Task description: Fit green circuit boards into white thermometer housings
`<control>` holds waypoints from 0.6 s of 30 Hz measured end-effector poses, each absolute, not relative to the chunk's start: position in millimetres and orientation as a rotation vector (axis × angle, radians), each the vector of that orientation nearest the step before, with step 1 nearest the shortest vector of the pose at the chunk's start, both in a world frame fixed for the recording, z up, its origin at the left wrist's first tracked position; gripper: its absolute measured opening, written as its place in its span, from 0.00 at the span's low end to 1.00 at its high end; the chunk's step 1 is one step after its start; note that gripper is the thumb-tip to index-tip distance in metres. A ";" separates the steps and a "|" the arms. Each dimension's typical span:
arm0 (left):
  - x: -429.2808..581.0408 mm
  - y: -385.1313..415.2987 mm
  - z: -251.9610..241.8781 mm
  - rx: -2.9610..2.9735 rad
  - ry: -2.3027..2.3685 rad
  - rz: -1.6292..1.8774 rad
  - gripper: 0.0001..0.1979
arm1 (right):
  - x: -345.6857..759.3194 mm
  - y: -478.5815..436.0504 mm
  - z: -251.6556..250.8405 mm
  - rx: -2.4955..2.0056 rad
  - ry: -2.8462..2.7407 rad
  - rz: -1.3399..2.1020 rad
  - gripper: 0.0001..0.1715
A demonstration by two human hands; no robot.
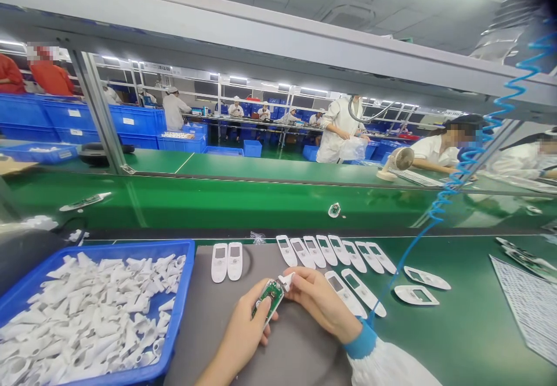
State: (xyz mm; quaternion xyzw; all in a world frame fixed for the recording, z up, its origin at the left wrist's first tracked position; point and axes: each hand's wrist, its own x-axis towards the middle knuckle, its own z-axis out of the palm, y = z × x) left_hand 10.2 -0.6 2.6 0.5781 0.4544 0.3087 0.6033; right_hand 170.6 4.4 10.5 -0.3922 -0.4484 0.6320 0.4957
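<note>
My left hand (243, 331) is closed around a small green circuit board (268, 297) over the grey mat (209, 316). My right hand (319, 302) pinches a small white plastic cap (286, 281) at the board's upper end. Both hands meet just below a row of white device shells (331, 252) lying face up on the mat. Two more white shells (227, 262) lie side by side to the left of that row.
A blue bin (174, 316) of several white plastic caps sits at my left. The green conveyor belt (261, 203) runs behind, carrying a small part (334, 210). A blue coiled cord (452, 183) hangs at right. White frames (418, 296) and a printed sheet (528, 307) lie right. Workers sit across.
</note>
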 end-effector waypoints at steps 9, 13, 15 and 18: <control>13.0 -2.1 -0.6 1.366 1.092 0.741 0.22 | 158.1 -5.6 22.3 -1.228 -1.514 0.914 0.09; 12.4 -2.8 -1.5 1.374 1.115 0.727 0.23 | 161.1 -0.2 16.1 -1.283 -1.296 1.016 0.13; 12.1 -2.6 -2.7 1.393 1.102 0.723 0.22 | 162.8 1.7 14.2 -1.239 -1.228 1.133 0.14; 11.4 -1.9 -3.9 1.423 1.057 0.706 0.22 | 164.4 2.9 12.5 -1.155 -1.143 1.299 0.14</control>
